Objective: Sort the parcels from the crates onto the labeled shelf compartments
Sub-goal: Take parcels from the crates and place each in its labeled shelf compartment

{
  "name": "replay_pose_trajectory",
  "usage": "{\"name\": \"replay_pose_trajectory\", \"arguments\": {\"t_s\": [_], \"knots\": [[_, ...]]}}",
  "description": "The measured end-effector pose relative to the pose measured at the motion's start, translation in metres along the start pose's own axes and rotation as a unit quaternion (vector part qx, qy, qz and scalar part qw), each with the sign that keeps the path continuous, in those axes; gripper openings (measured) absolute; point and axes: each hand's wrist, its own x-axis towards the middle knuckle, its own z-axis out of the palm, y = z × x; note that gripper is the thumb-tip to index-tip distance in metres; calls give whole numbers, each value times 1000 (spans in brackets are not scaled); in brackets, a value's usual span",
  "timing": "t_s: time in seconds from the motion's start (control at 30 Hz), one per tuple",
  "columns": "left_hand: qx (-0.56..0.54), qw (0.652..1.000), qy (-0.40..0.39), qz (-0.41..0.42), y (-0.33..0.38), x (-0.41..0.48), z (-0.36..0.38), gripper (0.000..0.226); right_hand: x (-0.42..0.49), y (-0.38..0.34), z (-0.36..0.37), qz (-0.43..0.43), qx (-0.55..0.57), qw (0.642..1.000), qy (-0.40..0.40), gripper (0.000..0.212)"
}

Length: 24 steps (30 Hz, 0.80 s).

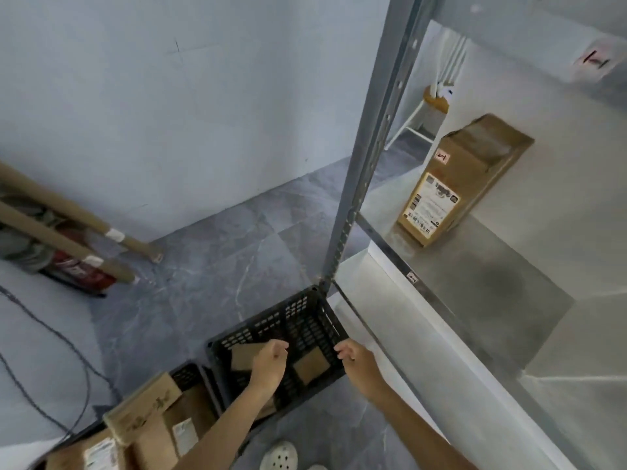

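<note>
- Over the black crate (pixel 291 313) at the foot of the shelf upright (pixel 369 147): left hand (pixel 269 362) and right hand (pixel 356 359) both hover, fingers loosely curled, nothing in either.
- Two small cardboard parcels lie on the crate floor. The left parcel (pixel 241 356) is partly under the left hand, showing at its left side. The middle parcel (pixel 310 366) sits between the two hands and below them.
- Right fingers are near the crate's right rim. Touching or not, can't tell.
- Step in hand, my read: pick the next parcel out of this crate.
- To do it well: take the middle parcel, as it's fully exposed. Come straight down, pinch across opposite edges, and lift clear of the mesh walls before swinging to the shelf.
- Check the parcel's label first; none is legible from here.
- Shelf board (pixel 492 273) on the right carries a tall carton (pixel 458 178). A compartment tag (pixel 593 59) is stuck higher up.
- Second crate (pixel 188 374), lower left, holds more parcels (pixel 146 429), so plenty of sorting is left.
</note>
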Motion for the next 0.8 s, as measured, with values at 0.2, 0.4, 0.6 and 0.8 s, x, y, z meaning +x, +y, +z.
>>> {"name": "replay_pose_trajectory", "arguments": {"t_s": [0.2, 0.4, 0.6, 0.8], "knots": [[-52, 994, -25, -90, -104, 130, 60, 34, 138, 85, 71, 63, -78, 994, -34, 35], [-36, 989, -80, -118, -231, 279, 140, 53, 291, 204, 163, 102, -91, 988, -73, 41], [-179, 938, -133, -265, -320, 368, 219, 51, 394, 302, 237, 156, -105, 972, -141, 56], [-249, 924, -130, -260, -334, 373, 232, 44, 401, 308, 263, 179, -67, 975, -110, 52]]}}
